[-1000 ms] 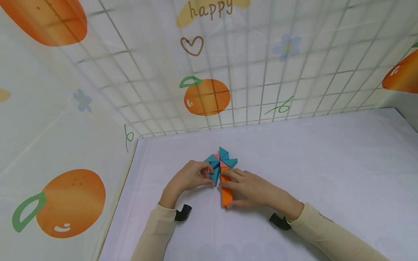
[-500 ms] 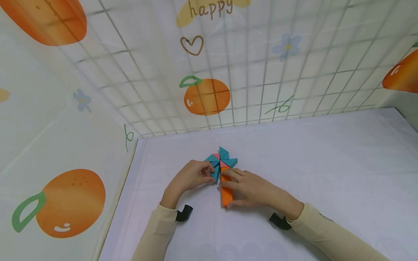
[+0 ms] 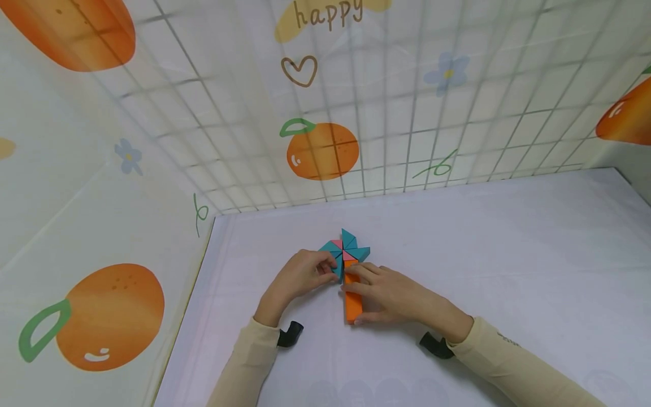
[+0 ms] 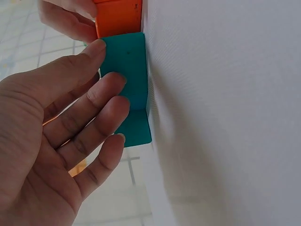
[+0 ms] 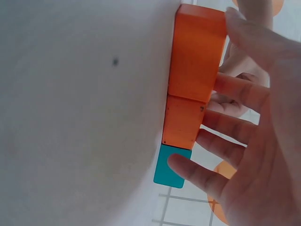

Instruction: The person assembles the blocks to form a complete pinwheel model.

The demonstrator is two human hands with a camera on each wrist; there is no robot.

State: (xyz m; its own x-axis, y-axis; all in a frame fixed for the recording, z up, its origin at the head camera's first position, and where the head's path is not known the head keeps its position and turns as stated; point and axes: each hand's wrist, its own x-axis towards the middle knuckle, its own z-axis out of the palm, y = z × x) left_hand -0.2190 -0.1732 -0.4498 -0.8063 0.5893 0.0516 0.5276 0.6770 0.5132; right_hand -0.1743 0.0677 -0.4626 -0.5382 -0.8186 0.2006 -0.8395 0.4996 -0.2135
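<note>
Flat on the white table lies a pinwheel shape of teal triangular blocks (image 3: 350, 240) and pink triangular blocks (image 3: 347, 256). Orange blocks (image 3: 353, 310) run end to end from it toward the person, like a stick. My left hand (image 3: 303, 276) pinches a teal triangular block (image 4: 124, 61), thumb at its near corner and fingertips along its outer side; this block sits close against the pinwheel's lower left. My right hand (image 3: 394, 294) holds the orange row, thumb at the near end and fingers across it. A seam between two orange blocks shows in the right wrist view.
The white tabletop (image 3: 488, 243) spreads around the blocks. Behind it hangs a printed curtain (image 3: 386, 141) with oranges and grid lines, and another printed sheet stands on the left. A black curved piece (image 3: 291, 334) sticks out at each sleeve cuff.
My left hand has slid slightly right and away from the person, bringing the teal block up against the pinwheel and beside the orange row. The right hand stays in place.
</note>
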